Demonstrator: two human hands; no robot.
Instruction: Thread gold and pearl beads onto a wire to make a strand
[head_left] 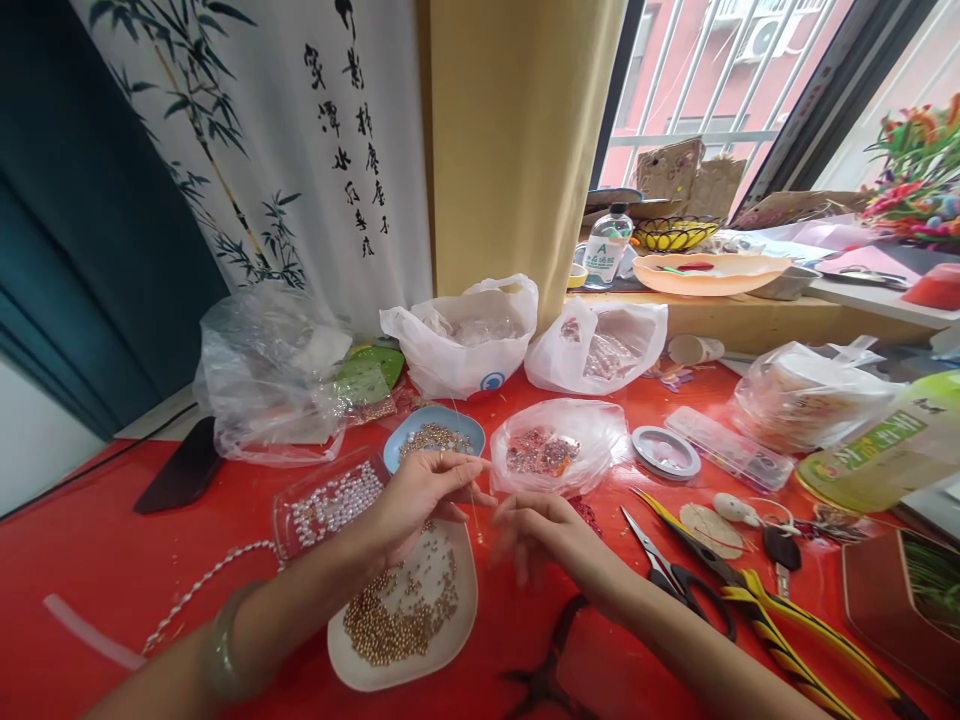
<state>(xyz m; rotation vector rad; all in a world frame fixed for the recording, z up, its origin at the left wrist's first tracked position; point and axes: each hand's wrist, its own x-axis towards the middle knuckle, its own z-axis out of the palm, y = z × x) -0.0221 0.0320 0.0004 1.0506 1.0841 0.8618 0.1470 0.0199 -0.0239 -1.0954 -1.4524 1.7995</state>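
My left hand hovers over a white plate of small gold beads. Its thumb and fingers pinch a thin thread that hangs down with a bead on it. My right hand is just to its right, fingers curled and blurred by motion, close to the thread's lower end. A green bangle sits on my left wrist. Behind the hands are a blue dish of gold beads, a clear tray of white pearls and a bag of pink beads.
Scissors and yellow-black pliers lie right of my right hand. A pearl strand runs at the left. Plastic bags line the back of the red table. A thread spool, a green bottle and a windowsill with dishes are also there.
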